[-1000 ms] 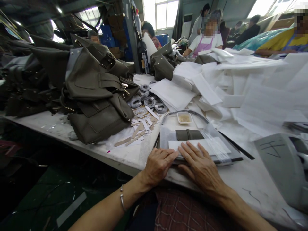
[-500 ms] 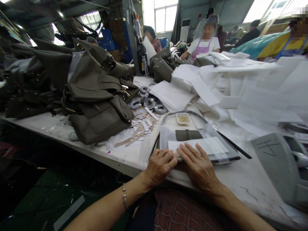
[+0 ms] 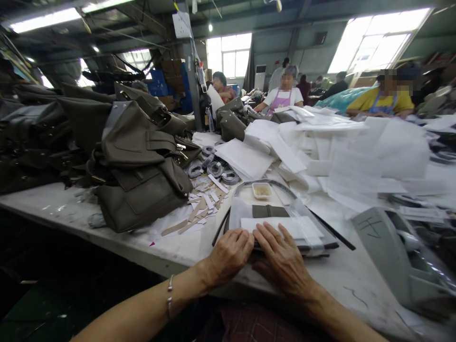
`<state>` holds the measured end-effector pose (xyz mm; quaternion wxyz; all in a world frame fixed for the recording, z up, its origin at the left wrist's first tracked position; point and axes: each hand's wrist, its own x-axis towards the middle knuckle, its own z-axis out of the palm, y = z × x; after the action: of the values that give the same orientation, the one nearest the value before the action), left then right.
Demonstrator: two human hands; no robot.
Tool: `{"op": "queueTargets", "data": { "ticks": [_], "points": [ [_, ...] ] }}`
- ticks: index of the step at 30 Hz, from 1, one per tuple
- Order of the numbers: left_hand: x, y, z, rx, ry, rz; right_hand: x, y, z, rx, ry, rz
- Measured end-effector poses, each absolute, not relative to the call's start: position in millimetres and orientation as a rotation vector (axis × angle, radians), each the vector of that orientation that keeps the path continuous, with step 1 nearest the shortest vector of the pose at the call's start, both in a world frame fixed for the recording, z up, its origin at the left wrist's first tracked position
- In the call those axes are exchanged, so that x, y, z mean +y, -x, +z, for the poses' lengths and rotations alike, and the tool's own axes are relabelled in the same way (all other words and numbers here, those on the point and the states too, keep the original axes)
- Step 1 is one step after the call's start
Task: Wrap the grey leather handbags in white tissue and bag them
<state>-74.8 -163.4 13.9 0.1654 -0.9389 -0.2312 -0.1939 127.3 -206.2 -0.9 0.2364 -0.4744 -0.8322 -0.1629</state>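
In front of me lies a flat dark green bag piece, largely covered by translucent wrapping, with a folded white sheet across its front. My right hand rests on the sheet, fingers stretched and slightly apart. Beside it, my left hand has its fingers curled together at the sheet's front left corner; what sits between them is hidden. Clear tape crosses the sheet's right part. A dark strap slants out to the right. Behind the bag piece stands a small plastic tub with yellowish contents.
Dark green handbags are heaped at left. Paper scraps and wrapped coils lie between them and white sheets. A grey tape dispenser stands at right. The table's front edge runs before me. Several people work beyond.
My view has tilted up and turned a little right, so the scene sits lower and further left. Both hands remain at the sheet's front edge, the left fingers curled more closely together.
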Motion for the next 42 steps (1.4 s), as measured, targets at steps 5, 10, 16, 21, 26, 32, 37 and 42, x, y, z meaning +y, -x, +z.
{"op": "queueTargets", "data": {
  "ticks": [5, 10, 16, 21, 26, 32, 37, 42],
  "points": [
    [-161, 75, 19, -0.778, 2.717, -0.674, -191, -123, 7, -2.267, 1.243, -0.479],
    [-164, 73, 12, -0.765, 2.544, -0.769, -188, -121, 15, -2.257, 1.173, -0.446],
    [-159, 79, 5, -0.670, 2.560, -0.938, -194, -110, 12, -2.154, 1.199, -0.378],
    [-157, 83, -6, -0.695, 2.569, -1.063, -201, -96, 11, -2.051, 1.276, -0.285],
    [-152, 88, -16, -0.703, 2.609, -1.134, -195, -154, 53, -1.948, 1.415, 0.134],
    [-144, 90, -17, -0.687, 2.630, -1.200, -150, -287, 67, -1.502, 2.048, 0.237],
    [-145, 89, -24, -0.709, 2.618, -1.217, -100, -321, 19, -1.508, 2.082, 0.383],
    [-145, 90, -29, -0.714, 2.608, -1.193, -68, -323, -11, -1.504, 2.020, 0.444]
  ]
}}
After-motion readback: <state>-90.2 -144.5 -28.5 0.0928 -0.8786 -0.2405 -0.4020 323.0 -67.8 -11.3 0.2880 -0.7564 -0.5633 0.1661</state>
